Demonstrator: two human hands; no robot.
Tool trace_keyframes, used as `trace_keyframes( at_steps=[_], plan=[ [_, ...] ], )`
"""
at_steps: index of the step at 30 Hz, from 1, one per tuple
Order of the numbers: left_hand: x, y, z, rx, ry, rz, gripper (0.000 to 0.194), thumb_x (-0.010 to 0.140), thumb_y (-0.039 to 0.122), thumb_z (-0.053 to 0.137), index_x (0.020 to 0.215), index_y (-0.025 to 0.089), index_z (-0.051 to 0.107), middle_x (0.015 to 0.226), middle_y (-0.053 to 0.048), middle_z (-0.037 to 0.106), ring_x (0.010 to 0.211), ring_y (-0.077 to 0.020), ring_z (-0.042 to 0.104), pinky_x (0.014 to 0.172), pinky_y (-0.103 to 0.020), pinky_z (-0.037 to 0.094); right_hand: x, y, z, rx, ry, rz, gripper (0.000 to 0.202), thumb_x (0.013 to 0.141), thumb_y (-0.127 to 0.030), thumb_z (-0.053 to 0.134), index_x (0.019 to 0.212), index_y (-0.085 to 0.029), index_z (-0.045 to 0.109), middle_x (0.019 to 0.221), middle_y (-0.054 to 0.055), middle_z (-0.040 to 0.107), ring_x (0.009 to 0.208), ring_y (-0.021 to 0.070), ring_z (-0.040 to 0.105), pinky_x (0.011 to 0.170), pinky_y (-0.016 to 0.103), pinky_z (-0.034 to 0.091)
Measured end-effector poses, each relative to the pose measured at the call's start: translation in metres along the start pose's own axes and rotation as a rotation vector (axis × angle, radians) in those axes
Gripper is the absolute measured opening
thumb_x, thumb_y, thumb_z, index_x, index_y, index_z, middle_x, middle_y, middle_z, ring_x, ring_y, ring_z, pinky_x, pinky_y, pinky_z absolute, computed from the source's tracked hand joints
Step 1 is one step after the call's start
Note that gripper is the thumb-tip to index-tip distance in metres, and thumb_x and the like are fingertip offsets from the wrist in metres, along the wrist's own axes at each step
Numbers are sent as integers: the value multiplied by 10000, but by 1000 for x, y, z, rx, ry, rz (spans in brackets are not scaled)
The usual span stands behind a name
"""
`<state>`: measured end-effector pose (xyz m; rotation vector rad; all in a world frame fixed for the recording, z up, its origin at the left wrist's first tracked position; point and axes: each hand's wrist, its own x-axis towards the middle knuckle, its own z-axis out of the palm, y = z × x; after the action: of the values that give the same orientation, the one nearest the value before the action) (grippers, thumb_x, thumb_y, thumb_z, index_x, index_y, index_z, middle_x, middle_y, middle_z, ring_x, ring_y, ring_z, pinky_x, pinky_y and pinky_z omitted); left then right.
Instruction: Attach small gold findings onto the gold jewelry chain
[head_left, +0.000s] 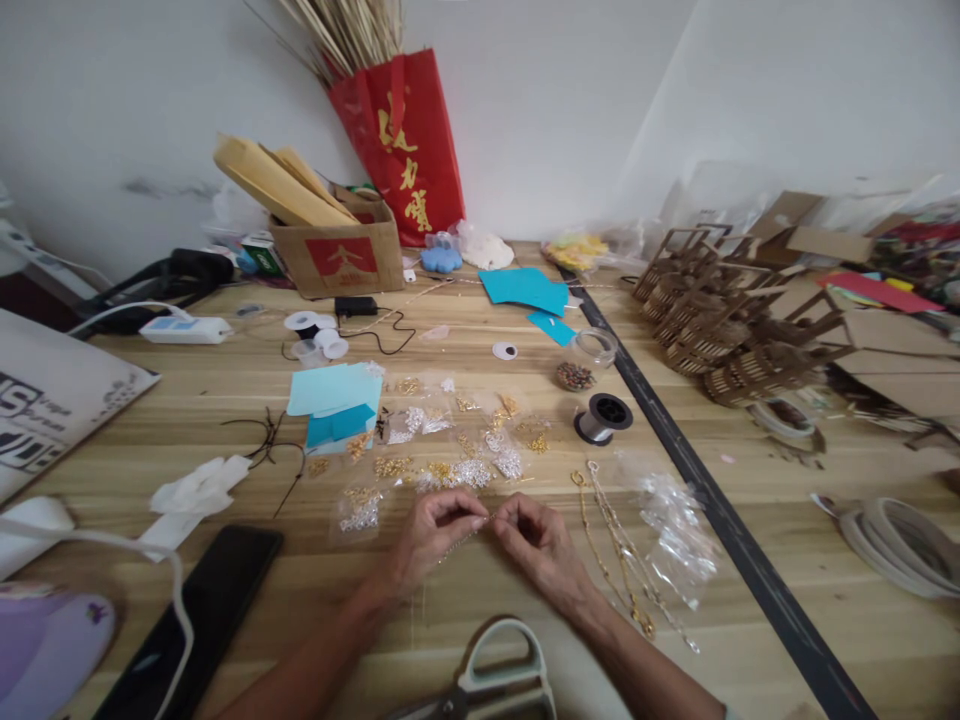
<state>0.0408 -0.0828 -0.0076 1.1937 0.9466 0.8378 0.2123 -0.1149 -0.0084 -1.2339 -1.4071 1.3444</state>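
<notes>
Thin pale metal chain point(459, 545) slants nearward by our left hand point(429, 535), away from our right hand point(541, 548); both hands' fingers pinch its far end.

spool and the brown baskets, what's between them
A black strip runs between the spool and the brown baskets, with bare tabletop on either side of it; the head view shows this.

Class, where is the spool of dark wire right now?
In the head view, the spool stands right of the small bead packets, just below the glass jar of beads.
</notes>
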Motion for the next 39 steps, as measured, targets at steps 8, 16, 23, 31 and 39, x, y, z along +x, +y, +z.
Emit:
trace_keyframes(
  at_steps=[8,16,23,31,39],
  plan=[
    [1,-3,-1,3,-1,-4,125,702,261,707,711,138,690,709,-25,632,706,-154,554,673,-247,423,0,-2,0,-11,18,-7,353,828,-496,567,695,-171,521,573,-41,412,524,98,340,476,215,268],
    [1,-4,-1,9,1,-7,123,700,260,707,714,139,689,713,-24,643,712,-156,563,681,-250,427,0,-2,0,-19,14,-6,358,828,-499,568,693,-171,522,568,-43,409,517,99,340,474,217,270],
    [1,-3,-1,14,3,-6,145,702,287,709,711,144,685,705,-23,635,706,-157,553,676,-252,421,1,-1,0,-11,11,-13,362,830,-504,569,695,-172,524,571,-40,416,521,98,343,474,214,268],
    [1,-4,-1,14,-2,-11,177,694,314,713,719,140,687,712,-30,637,706,-161,553,670,-255,420,0,0,0,-7,6,-5,352,831,-496,570,700,-173,527,570,-42,409,521,98,336,475,217,266],
    [0,-3,-1,27,2,-18,173,703,311,708,720,140,684,715,-30,635,715,-163,554,686,-259,419,0,-1,0,-12,8,-7,328,835,-469,570,695,-175,526,574,-41,420,519,100,347,477,219,277]
  ],
)
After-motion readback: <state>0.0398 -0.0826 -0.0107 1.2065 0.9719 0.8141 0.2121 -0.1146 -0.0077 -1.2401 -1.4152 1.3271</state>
